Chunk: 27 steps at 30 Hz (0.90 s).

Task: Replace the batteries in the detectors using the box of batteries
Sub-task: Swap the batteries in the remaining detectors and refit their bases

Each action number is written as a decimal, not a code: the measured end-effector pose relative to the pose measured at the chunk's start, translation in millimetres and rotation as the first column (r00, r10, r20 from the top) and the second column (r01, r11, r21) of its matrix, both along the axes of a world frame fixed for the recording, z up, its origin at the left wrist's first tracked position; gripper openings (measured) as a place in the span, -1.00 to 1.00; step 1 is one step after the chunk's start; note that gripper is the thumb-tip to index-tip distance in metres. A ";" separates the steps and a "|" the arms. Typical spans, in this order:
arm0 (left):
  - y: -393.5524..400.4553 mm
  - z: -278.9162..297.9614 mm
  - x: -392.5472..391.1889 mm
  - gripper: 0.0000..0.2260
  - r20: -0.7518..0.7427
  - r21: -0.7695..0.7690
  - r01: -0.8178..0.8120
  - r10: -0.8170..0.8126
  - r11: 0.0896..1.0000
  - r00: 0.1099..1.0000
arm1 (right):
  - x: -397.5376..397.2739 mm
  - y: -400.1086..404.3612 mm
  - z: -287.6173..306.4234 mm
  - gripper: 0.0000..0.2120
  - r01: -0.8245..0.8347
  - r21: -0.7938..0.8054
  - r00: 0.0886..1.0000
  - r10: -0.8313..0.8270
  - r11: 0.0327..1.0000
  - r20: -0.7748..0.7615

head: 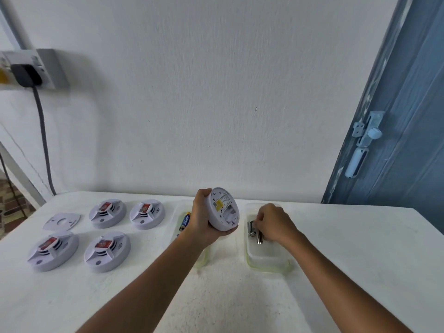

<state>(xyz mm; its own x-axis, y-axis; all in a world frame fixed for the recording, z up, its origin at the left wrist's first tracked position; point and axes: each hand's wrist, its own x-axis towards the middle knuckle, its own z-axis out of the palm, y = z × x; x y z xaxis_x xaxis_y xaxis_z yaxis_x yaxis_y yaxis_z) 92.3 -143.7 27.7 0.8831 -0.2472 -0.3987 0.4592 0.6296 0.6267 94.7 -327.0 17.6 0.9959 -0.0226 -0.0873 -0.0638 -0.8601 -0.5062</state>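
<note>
And there we saw the left hand (pixel 203 218) up off the white table (pixel 336 260), fingers curled round the rim of a round white detector (pixel 222 209). It held the detector tilted on edge, its labelled back turned toward us and to the right, the open battery bay on the lower side of that face. Over on the right, the right hand (pixel 274 223) was down inside a clear plastic box (pixel 266 258), fingertips bunched on the dark batteries (pixel 255 233) lying there; we could not tell if they truly pinched one or only touched. Those batteries lay side by side, long axes running roughly from the far wall toward us. Behind the left wrist sat a second clear container (pixel 179 212), and in it a blue and yellow battery (pixel 185 221), its length running away from us, tipped slightly rightward at the far end. On the left of the table four more detectors (pixel 107 251) sat in two rows, flat, and beside the far row lay a loose white cover plate (pixel 62 221)
</note>
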 end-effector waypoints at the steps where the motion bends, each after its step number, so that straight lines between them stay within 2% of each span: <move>1: 0.7 0.2 -0.6 -0.67 0.000 0.001 0.001 -0.001 1.000 1.000 | 1.9 1.5 -5.5 -0.92 0.004 -0.038 0.999 -0.006 0.999 -0.048; 4: 1.3 1.0 -3.5 -0.68 0.006 0.017 -0.002 0.002 1.000 1.000 | 5.4 5.5 -17.8 -0.91 -0.004 -0.020 0.991 0.001 1.000 -0.137; 7: 3.0 0.9 -6.4 -0.69 0.009 0.017 -0.004 0.004 1.000 1.000 | 7.7 6.9 -22.3 -0.84 0.022 0.120 0.963 0.011 0.993 -0.270; 9: 5.6 1.3 -6.5 -0.69 0.001 0.003 -0.005 0.005 1.000 1.000 | 3.9 7.7 -15.7 -0.80 0.002 0.081 0.935 0.027 0.997 -0.353; 10: 6.9 1.8 -6.3 -0.69 -0.002 0.005 -0.006 0.006 1.000 1.000 | 4.7 8.3 -15.5 -0.83 0.023 0.127 0.940 0.022 0.992 -0.340; 12: 10.0 2.5 -6.0 -0.68 -0.005 0.008 -0.010 0.010 1.000 1.000 | 7.0 9.2 -16.7 -0.89 0.005 0.065 0.967 0.012 0.998 -0.254; 15: 15.3 4.6 -7.3 -0.66 -0.017 -0.020 -0.028 0.028 0.999 0.999 | 3.8 10.5 -11.8 -0.86 0.007 -0.024 0.978 -0.012 1.000 -0.210; 19: 34.4 9.6 -7.1 -0.68 0.042 -0.028 -0.037 0.038 0.999 0.998 | -8.6 25.9 9.5 -0.78 -0.012 -0.156 1.000 0.016 0.988 0.025; 22: 58.1 11.5 -4.4 -0.63 0.074 -0.044 -0.091 0.094 0.995 0.993 | -14.6 48.8 30.1 -0.79 -0.089 -0.089 0.965 0.108 0.992 0.239; 25: 86.8 12.7 -1.4 -0.62 0.092 -0.030 -0.147 0.149 0.989 0.985 | -16.7 81.9 37.2 -0.78 -0.308 0.030 0.933 0.296 0.951 0.205; 27: 106.0 12.7 0.4 -0.62 0.086 -0.021 -0.166 0.167 0.986 0.982 | -16.5 106.9 32.9 -0.76 -0.383 -0.001 0.909 0.377 0.924 0.176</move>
